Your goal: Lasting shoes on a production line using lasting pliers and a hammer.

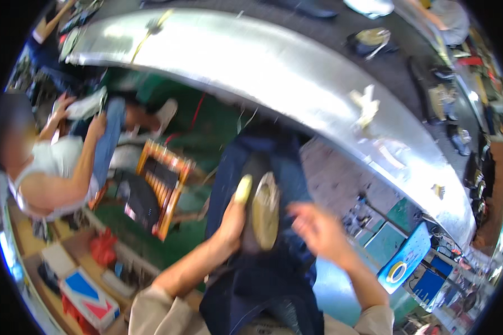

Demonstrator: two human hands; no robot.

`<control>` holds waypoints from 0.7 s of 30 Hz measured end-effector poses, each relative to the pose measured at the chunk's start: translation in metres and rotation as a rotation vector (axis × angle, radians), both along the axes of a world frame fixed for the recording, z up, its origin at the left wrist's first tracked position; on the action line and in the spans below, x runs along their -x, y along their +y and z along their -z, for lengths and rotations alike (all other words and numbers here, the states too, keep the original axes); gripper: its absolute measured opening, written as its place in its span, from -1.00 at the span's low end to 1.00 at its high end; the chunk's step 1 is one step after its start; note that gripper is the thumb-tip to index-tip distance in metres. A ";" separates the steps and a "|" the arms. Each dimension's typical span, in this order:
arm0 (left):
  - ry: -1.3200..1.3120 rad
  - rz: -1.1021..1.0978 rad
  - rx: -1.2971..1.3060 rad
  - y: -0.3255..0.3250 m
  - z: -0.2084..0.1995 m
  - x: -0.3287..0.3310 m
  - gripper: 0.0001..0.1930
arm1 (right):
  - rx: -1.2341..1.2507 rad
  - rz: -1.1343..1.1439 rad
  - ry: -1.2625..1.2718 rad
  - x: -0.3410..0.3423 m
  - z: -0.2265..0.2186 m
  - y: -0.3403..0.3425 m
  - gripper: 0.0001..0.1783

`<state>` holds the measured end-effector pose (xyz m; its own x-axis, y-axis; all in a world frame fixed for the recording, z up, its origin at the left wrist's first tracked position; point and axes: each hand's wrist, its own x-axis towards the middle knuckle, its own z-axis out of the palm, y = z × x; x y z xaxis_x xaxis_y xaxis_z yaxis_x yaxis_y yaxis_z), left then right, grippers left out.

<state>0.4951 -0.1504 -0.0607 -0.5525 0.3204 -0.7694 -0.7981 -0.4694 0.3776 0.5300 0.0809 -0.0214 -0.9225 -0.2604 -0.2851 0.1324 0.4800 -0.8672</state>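
A dark shoe (266,215) with a long tan oval face lies lengthwise over my lap; I cannot tell whether the tan part is its sole or its inside. My left hand (233,222) grips it along the left side, thumb pointing away from me, with a yellow cover (243,188) on the thumb. The other fingers are hidden beneath the shoe. To the right, a short way off the shoe, my right hand (317,230) is smeared by motion, its fingers bent. Whether anything is in them does not show.
A curved metal bench edge (251,50) runs ahead, with shoes (371,39) on the dark belt beyond. Left, a seated person (56,162) handles a pale shoe near a wooden stool (162,190). A blue board (411,254) holding a tape roll (397,272) stands right; boxes (89,298) lie lower left.
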 end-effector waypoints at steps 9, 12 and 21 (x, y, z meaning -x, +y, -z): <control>1.241 0.307 0.702 0.030 -0.049 0.096 -0.39 | 0.205 0.302 0.082 0.072 -0.014 0.021 -0.31; 1.294 0.171 0.557 0.015 -0.057 0.143 -0.43 | 0.638 0.526 -0.070 0.152 -0.045 0.086 -0.41; 1.437 0.135 1.002 -0.015 -0.002 0.257 -0.49 | -0.032 1.072 0.114 0.405 -0.062 0.296 -0.33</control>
